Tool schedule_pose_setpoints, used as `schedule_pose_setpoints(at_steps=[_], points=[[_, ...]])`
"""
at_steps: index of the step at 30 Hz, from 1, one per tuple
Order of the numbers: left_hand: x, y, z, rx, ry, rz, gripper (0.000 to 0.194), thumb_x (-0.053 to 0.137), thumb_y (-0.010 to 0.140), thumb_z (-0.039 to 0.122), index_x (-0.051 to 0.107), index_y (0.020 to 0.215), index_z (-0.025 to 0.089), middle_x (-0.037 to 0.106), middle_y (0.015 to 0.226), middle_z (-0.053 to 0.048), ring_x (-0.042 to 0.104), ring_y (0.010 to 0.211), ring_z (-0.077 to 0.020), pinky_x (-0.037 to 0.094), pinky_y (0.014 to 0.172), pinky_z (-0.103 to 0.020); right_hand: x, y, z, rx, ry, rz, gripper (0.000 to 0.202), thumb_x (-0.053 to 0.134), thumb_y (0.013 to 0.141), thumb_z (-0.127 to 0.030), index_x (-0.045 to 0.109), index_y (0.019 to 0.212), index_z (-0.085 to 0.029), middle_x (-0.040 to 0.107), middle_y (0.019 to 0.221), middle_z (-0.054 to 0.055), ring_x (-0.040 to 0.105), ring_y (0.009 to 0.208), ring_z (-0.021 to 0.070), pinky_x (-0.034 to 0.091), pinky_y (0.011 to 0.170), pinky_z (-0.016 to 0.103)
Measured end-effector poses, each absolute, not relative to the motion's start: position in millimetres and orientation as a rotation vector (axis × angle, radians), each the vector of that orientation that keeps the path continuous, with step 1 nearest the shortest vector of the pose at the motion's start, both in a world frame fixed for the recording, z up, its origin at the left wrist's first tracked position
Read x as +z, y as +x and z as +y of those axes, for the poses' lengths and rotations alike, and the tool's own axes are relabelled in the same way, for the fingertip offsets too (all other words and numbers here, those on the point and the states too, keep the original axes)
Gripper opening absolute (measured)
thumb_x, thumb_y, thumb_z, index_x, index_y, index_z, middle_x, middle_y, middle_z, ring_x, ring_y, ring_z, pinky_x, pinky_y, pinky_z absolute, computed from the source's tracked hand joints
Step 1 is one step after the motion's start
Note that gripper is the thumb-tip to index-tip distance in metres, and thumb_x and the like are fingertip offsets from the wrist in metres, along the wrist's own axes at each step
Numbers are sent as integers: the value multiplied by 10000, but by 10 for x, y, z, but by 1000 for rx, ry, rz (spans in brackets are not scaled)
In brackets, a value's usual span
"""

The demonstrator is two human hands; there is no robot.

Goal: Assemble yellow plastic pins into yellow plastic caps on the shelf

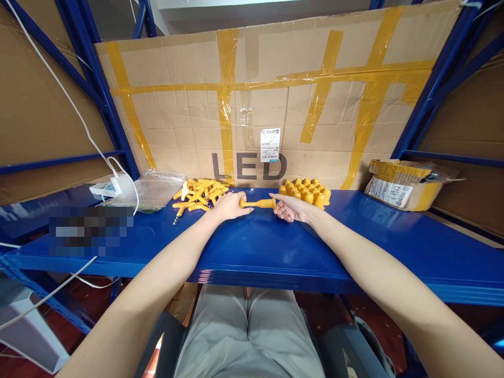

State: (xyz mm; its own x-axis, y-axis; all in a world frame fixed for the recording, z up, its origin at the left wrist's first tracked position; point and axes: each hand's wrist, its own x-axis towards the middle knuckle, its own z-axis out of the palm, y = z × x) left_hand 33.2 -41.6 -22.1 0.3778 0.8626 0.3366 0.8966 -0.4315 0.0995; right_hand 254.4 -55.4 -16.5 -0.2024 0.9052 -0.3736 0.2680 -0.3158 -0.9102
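Yellow piece (263,203): held over the blue shelf (255,247), long axis crosswise, bridging the gap between both hands. Left hand (229,206): thumb and fingers closed on its narrower, ribbed end. Right hand (292,208): fingertips pinching the thicker end. Neither hand is nearer; whether the piece is one part or two joined cannot be told. Heaped yellow parts (205,192) lie just beside and beyond the left hand; short upright yellow parts (307,190) stand grouped beyond the right. Behind: taped cardboard panel (185,126); far right: small carton (423,195)
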Motion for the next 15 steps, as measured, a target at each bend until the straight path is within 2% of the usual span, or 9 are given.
schedule_pose_setpoints(at_steps=[8, 15], points=[[-216, 346, -428, -512, -2506, -1635, 412, 597, 764, 612, 606, 971, 256, 711, 909, -38, 665, 937, -271, 505, 772, -334, -153, 2531, -558, 1524, -1560, -1365, 555, 382, 940, -628, 529, 664, -169, 503, 398, 8, 369, 261, 74, 251, 254, 192], [-227, 343, -408, -518, -2516, -1619, 409, 593, 765, 613, 598, 966, 258, 710, 893, -31, 667, 924, -266, 501, 763, -329, -187, 2554, -508, 1528, -1568, -1376, 567, 376, 940, -621, 508, 620, -172, 480, 381, 10, 355, 266, 74, 238, 267, 191]])
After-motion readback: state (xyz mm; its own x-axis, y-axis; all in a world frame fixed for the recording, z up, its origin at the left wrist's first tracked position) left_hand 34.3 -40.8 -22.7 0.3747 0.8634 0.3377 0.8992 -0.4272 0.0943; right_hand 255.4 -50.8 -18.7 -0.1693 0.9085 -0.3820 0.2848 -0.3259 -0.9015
